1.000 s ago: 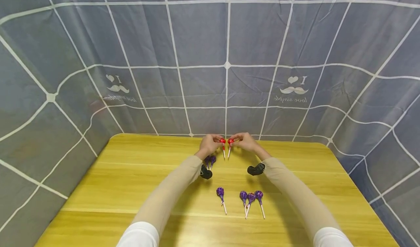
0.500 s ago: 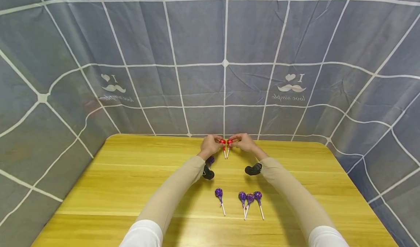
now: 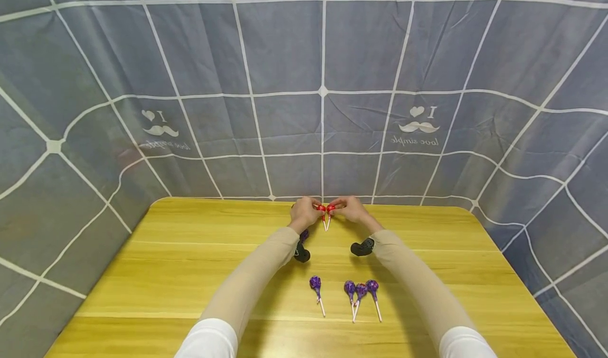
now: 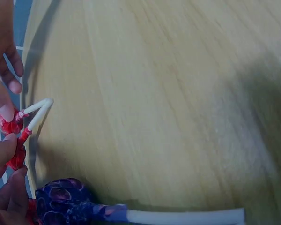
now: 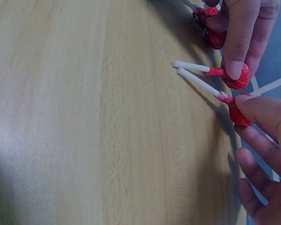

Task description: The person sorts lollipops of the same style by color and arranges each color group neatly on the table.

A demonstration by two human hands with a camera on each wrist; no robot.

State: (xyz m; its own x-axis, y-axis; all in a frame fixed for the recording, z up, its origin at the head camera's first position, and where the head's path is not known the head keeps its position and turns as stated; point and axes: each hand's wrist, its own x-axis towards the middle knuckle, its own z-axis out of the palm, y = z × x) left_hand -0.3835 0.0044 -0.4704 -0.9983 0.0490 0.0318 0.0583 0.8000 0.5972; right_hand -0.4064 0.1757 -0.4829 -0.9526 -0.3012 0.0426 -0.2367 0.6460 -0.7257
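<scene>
At the far edge of the table, my left hand (image 3: 303,213) pinches a red-wrapped lollipop (image 5: 239,77) by its candy end between thumb and fingers. Just to its right, my right hand (image 3: 351,209) pinches a second red lollipop (image 5: 240,114) the same way. Both white sticks point back toward me, their ends converging into a V close over the wood. More red wrapped candy (image 5: 215,37) shows beside the left hand in the right wrist view. A purple lollipop (image 4: 63,201) lies near the left wrist, partly hidden in the head view by the arm.
Nearer to me on the wooden table (image 3: 190,273) lie a single purple lollipop (image 3: 315,282) and a cluster of three purple lollipops (image 3: 361,290), two with crossing sticks. A grey curtain (image 3: 285,125) with white lines hangs right behind the far edge.
Both hands have drawn slightly closer together, so the red lollipops' stick ends now meet. The left forearm covers more of the purple lollipops beside it. The head view has shifted slightly.
</scene>
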